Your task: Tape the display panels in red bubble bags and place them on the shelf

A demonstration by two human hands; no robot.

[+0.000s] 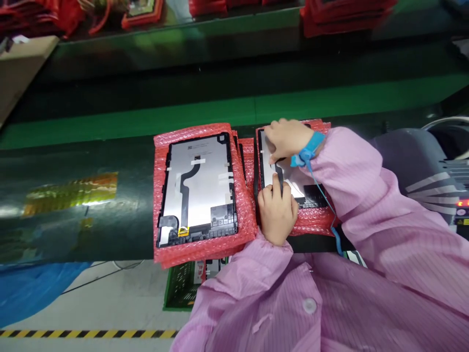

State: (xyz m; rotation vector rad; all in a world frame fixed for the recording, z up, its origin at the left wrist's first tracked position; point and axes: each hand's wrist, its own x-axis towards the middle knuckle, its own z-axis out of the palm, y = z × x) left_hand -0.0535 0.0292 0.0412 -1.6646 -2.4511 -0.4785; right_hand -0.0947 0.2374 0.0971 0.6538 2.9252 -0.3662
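Observation:
Two tablet-like panels with grey metal backs lie on red bubble wrap. The left panel (pixel 205 183) is fully visible, with a black ribbon cable (pixel 185 195) down its back. Over the right panel (pixel 295 178) are both my hands. My left hand (pixel 277 210) rests on its lower left part, index finger extended on the dark cable and the other fingers spread. My right hand (pixel 289 139) bends over its upper part, thumb and fingers curled down; whatever lies under the fingertips is hidden. A blue wrist strap (pixel 309 149) with a coiled cord circles my right wrist.
Red-wrapped stacks (pixel 340 14) line the shelf at the top. Amber tape (pixel 71 194) marks the dark bench at left. A green crate (pixel 179 288) stands below the bench edge. A grey machine (pixel 414 156) is at right, a cardboard box (pixel 25 68) at upper left.

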